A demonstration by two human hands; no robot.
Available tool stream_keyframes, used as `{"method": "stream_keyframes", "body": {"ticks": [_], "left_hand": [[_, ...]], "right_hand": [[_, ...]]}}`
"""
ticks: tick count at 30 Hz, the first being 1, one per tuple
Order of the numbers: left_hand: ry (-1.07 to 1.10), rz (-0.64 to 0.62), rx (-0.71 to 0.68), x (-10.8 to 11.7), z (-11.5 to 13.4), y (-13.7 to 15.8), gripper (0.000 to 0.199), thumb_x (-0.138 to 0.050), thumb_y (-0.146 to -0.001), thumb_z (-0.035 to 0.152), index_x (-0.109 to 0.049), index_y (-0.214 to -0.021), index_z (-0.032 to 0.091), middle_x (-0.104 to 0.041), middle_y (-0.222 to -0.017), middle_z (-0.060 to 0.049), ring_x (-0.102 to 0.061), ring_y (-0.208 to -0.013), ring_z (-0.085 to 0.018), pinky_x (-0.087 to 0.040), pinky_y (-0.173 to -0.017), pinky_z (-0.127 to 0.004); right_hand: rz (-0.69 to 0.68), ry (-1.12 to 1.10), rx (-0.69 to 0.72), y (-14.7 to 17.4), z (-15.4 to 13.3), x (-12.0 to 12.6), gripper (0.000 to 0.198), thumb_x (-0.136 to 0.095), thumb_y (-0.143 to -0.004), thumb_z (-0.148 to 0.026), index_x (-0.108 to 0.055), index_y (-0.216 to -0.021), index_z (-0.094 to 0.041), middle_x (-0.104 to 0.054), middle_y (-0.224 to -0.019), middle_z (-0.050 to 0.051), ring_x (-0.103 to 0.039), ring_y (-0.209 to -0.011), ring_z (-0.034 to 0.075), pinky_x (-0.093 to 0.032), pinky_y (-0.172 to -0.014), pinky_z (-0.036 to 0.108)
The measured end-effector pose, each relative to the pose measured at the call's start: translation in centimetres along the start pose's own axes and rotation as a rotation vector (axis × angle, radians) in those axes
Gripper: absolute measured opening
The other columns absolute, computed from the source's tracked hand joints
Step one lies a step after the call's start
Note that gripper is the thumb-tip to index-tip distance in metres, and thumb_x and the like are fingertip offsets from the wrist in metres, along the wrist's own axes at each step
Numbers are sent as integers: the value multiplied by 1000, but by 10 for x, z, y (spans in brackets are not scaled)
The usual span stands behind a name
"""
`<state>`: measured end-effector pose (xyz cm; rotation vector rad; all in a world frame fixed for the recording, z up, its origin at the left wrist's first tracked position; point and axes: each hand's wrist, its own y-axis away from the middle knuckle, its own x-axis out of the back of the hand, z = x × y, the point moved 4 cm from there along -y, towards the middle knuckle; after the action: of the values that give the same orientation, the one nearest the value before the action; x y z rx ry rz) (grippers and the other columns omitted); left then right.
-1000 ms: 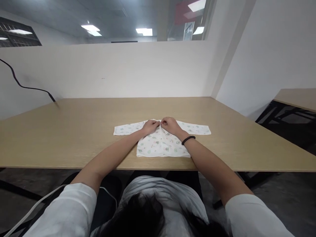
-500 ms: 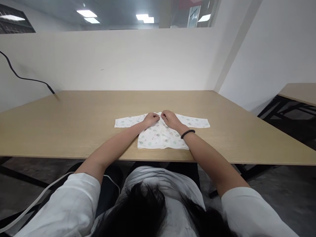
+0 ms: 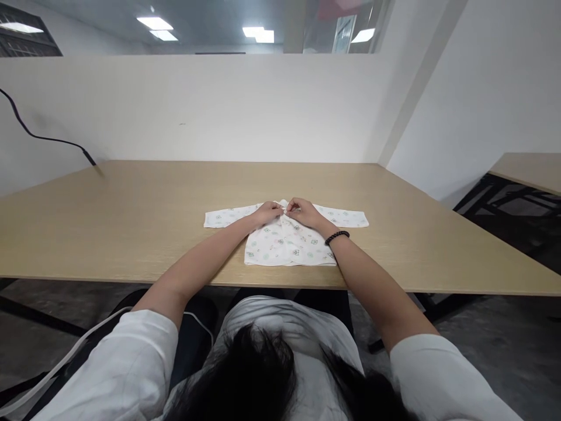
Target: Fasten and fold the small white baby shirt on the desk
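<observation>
Backdrop: white wall is rising behind the table, lit ceiling lights showing above its top edge.
Table: wood-toned table is spanning the view, near edge running in front of the person's lap.
Garment: white garment with small greenish print is lying spread on the table, centred near the front edge; hem is facing the person, long sleeves are stretching out to either side.
Left hand: left hand is pinching cloth at the garment's upper middle, thumb and fingers together.
Right hand: right hand is pinching just beside the left, thumb and forefinger clamped on the same area; exact bit held is too small to tell.
Wrist: black beaded bracelet is circling the right one.
Cable: black cable is running down to the table's far left, well apart from the garment.
Right side: second table is standing off there, black frame supporting it.
</observation>
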<state>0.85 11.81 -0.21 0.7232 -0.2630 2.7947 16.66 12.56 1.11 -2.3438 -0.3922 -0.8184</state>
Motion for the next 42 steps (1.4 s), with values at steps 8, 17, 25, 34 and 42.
{"method": "stream_keyframes", "body": {"ticks": [8, 17, 25, 34, 42], "left_hand": [[-292, 3, -172, 5, 2, 5, 32, -55, -83, 19, -67, -112, 20, -61, -90, -4, -58, -88, -19, -45, -85, -30], [-580, -50, -310, 4, 3, 16, 39, -47, -91, 29, -63, -126, 21, -55, -109, -10, -49, -108, -27, -36, -102, -42], [-649, -52, -351, 3, 5, 16, 38, -43, -87, 16, -69, -116, 20, -56, -109, -10, -51, -104, -26, -40, -98, -40], [-674, 7, -332, 2, 1, 13, 47, -39, -85, 12, -68, -121, 20, -59, -108, -9, -52, -105, -25, -41, -99, -37], [-731, 17, -323, 2, 7, 18, 44, -41, -86, 13, -67, -121, 18, -60, -110, -10, -55, -104, -24, -43, -96, -35]], "right_hand": [[55, 144, -86, 0, 8, 3, 10, -66, -81, -17, -57, -77, -15, -56, -77, -1, -53, -73, 14, -44, -71, 28], [-26, 246, -86, 1, -11, 3, 23, -63, -82, -29, -54, -63, -17, -57, -71, 3, -52, -73, 17, -37, -66, 26], [-191, 227, -115, 12, -28, -7, 27, -63, -82, -40, -53, -69, -19, -53, -60, -2, -46, -56, 14, -29, -53, 25], [-190, 204, -95, 11, -26, 0, 10, -60, -82, -24, -61, -88, -17, -55, -65, -2, -50, -60, 14, -34, -57, 23], [-150, 193, -48, 14, -28, -2, 9, -62, -80, -19, -64, -89, -16, -57, -66, -2, -52, -60, 14, -35, -58, 23]]}}
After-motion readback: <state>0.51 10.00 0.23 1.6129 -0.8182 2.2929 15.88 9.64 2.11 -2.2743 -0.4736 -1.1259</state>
